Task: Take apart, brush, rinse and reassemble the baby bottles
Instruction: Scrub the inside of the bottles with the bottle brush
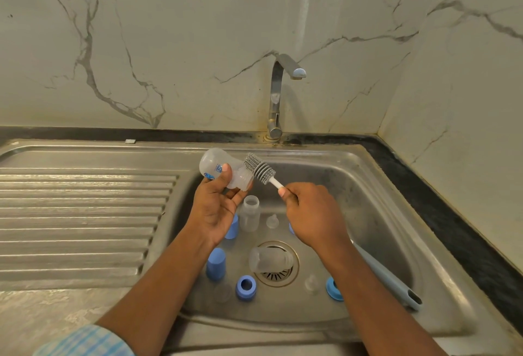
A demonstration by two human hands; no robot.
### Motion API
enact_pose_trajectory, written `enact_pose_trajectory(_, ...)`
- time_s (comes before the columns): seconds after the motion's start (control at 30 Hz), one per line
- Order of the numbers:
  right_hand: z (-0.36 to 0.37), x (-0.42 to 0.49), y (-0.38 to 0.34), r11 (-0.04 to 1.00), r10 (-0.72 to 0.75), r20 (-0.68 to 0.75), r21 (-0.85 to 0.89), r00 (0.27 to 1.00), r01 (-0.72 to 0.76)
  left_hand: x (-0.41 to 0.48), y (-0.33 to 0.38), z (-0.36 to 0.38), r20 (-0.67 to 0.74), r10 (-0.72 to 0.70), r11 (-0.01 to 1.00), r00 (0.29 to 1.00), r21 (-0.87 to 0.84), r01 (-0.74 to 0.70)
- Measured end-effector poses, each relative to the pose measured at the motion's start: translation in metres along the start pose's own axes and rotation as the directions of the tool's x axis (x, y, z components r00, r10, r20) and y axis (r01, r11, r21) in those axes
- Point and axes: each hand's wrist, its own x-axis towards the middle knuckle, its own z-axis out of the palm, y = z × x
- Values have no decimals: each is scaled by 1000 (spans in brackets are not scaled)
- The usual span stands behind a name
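Nearest: checked sleeve (85,340). Over sink (368,214), left hand (218,208) fingers wrap bottle (210,161), mouth turned four o'clock, seemingly to meet brush (259,168); right hand (311,214) fingers clamp its handle, head just outside.

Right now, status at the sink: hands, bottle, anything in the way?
Left hand grips clear baby bottle, tilted. Right hand holds grey bottle brush, head outside the bottle. Nothing between them; tap not running.
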Motion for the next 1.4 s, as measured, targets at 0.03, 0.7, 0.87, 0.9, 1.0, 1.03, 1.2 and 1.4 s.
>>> enact_pose_trajectory(0.03, -1, -1, 0, 1000, -8, 8, 8, 1000, 7, 0, 1, 0, -5, 8, 1000, 1000, 5, -8)
enact_pose_trajectory(0.7, -12, -2, 9, 995, -26, -38, 99, 999, 30, 0, 2, -1, 57, -20, 990, 998, 137, 12)
enact_pose_trajectory(0.87, -9, -5, 6, 990, -57, 37, 133, 998, 52, -2, 2, 4, -14, 22, 985, 1000, 171, -19)
enact_pose_trajectory(0.9, -9, -5, 6, 990, -64, 63, 133, 996, 55, -1, 2, 5, -37, 45, 983, 998, 178, -38)
enact_pose_trajectory(1.0, -7, -5, 5, 993, -54, 78, 111, 996, 45, 1, 1, 2, -63, 52, 985, 997, 169, -40)
enact_pose_trajectory(1.03, -6, -4, 6, 994, -34, 56, 110, 998, 28, 1, 0, 2, -45, 38, 985, 998, 169, -30)
enact_pose_trajectory(1.2, -7, 3, 17, 995, 41, 56, 85, 998, -46, -3, -7, 5, 24, 24, 982, 999, 186, -28)
enact_pose_trajectory(1.4, -3, -5, 0, 996, -77, 58, 38, 995, 75, 2, 2, 1, -52, 76, 994, 996, 83, -71)
